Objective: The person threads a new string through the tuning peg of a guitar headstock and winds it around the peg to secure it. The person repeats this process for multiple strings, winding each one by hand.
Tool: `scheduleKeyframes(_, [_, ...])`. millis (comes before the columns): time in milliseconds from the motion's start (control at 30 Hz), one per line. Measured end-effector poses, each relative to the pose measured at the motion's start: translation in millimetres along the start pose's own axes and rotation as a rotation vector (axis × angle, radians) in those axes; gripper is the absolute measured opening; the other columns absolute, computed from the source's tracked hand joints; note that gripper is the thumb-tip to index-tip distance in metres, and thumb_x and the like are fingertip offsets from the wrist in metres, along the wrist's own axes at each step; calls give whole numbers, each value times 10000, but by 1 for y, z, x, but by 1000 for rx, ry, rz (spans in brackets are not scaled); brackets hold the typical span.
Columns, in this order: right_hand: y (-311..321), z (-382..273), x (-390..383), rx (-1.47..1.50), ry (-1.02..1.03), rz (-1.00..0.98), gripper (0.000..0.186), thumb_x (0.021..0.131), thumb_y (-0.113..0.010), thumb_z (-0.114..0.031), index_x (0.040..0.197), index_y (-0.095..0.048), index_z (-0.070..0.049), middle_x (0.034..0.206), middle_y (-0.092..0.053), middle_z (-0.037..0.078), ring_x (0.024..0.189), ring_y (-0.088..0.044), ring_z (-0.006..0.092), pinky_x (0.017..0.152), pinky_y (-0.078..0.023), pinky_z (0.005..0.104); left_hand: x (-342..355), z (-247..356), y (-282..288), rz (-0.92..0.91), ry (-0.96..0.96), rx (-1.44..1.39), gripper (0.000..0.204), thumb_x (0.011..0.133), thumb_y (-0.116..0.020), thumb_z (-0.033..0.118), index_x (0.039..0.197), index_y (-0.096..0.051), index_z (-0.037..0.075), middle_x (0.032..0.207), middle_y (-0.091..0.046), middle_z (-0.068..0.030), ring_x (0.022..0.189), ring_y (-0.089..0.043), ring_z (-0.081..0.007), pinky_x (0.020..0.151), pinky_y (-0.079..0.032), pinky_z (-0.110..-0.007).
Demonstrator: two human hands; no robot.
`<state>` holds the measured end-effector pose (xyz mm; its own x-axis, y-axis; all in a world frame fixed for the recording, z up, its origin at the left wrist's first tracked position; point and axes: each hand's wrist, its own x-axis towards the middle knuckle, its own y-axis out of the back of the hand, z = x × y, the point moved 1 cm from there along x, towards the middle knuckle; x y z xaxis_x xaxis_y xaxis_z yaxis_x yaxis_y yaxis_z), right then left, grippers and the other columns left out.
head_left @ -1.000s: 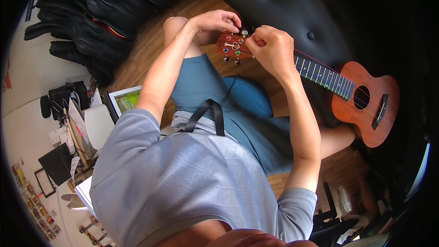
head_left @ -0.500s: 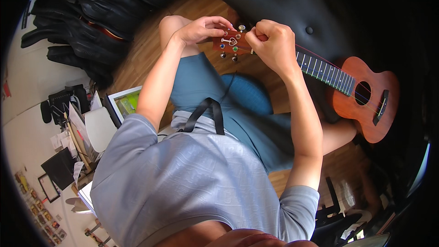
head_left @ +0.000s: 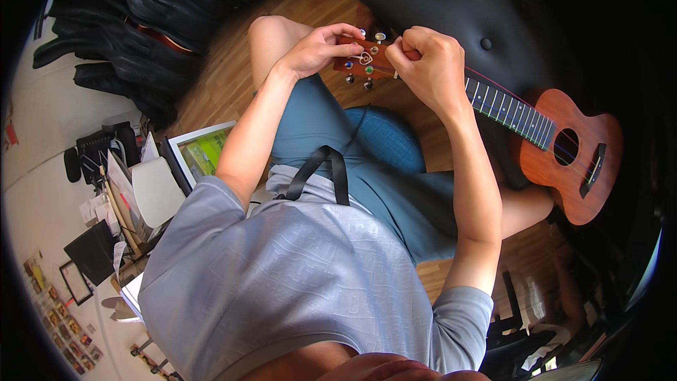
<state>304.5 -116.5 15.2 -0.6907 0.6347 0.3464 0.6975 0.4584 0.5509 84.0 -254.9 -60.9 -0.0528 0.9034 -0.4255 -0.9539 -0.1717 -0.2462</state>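
Note:
A reddish-brown ukulele (head_left: pixel 591 194) lies slantwise, its body at the right beside my bent knee and its headstock (head_left: pixel 345 65) pointing left. Over the end of the headstock, my left hand (head_left: pixel 316 55) has its thumb across the front face and its fingers at the far edge, close to a tuning peg (head_left: pixel 381 37). My right hand (head_left: pixel 436 70) is closed in a pinch over the nut end of the neck. From it a pinkish-red string (head_left: pixel 493 87) runs toward the body, standing off the fretboard (head_left: pixel 511 109). Its fingertips are mostly hidden.
A black tufted cushioned seat (head_left: pixel 458 10) lies behind the neck. Below the headstock is a round blue cushion (head_left: pixel 384 137) on the wooden floor. Black instrument bags (head_left: pixel 106 28) lie at upper left, and a cluttered desk with papers and a white-framed picture (head_left: pixel 204 152) stands left.
The view has shifted slightly, so ukulele and hands sit a little farther right. My left thumb now lies farther across the headstock face; my right hand stays closed at the nut end.

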Motion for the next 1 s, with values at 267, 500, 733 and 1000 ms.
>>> scheduleKeyframes(267, [1, 3, 2, -82, -19, 12, 375, 837, -774, -252, 610, -555, -50, 604, -574, 64, 548, -580, 288, 531, -454, 404, -1, 11, -15, 84, 19, 5, 284, 1008, -691, 172, 1268, -608, 92, 1227, -657, -40, 1121, -653, -164, 861, -590, -378])
scheduleKeyframes(500, [1, 5, 6, -47, -92, 7, 363, 840, -760, -234, 621, -545, -40, 616, -580, 84, 567, -582, 310, 548, -461, 413, 23, 13, 7, 36, 28, -120, 301, 1017, -682, 199, 1260, -593, 48, 1186, -686, -64, 1079, -675, -156, 897, -578, -351])
scheduleKeyframes(733, [4, 3, 4, -14, -76, 6, 348, 834, -760, -223, 624, -550, -41, 617, -584, 84, 562, -577, 300, 554, -466, 413, 50, 32, 6, 124, 117, 325, 343, 950, -740, 143, 1232, -590, 19, 1080, -745, -99, 1035, -694, -142, 878, -543, -273])
scheduleKeyframes(1000, [6, 3, 0, 12, -68, 9, 320, 822, -755, -192, 624, -554, -40, 613, -575, 80, 563, -575, 296, 552, -467, 407, 65, 34, 6, -19, 167, 401, 262, 939, -735, 156, 1160, -663, 37, 1101, -727, -58, 983, -666, -104, 824, -527, -249])
